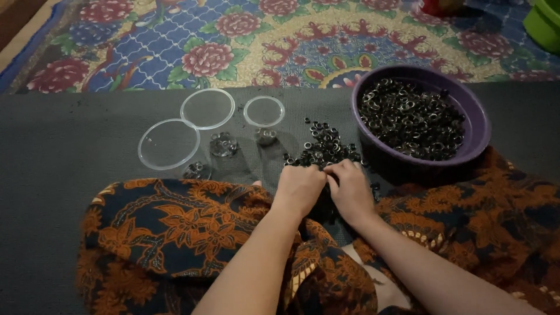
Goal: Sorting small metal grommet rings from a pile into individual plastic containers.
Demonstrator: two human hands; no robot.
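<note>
My left hand [298, 188] and my right hand [350, 189] rest side by side on the grey mat, fingertips curled together at the near edge of a loose pile of small dark metal rings [324, 147]. Whether either hand pinches a ring is hidden by the fingers. A purple bowl [475, 114] heaped with the same rings stands just right of the pile. To the left stand three clear plastic cups: a large one [169, 144], a second large one [207, 108] and a small one [264, 112], each with a few rings at the bottom.
The grey mat [64, 146] lies over a flowered carpet [233, 35]. An orange and black patterned cloth [175, 227] covers my lap. A green container [545, 23] sits at the far right corner, a red object [437, 6] beside it.
</note>
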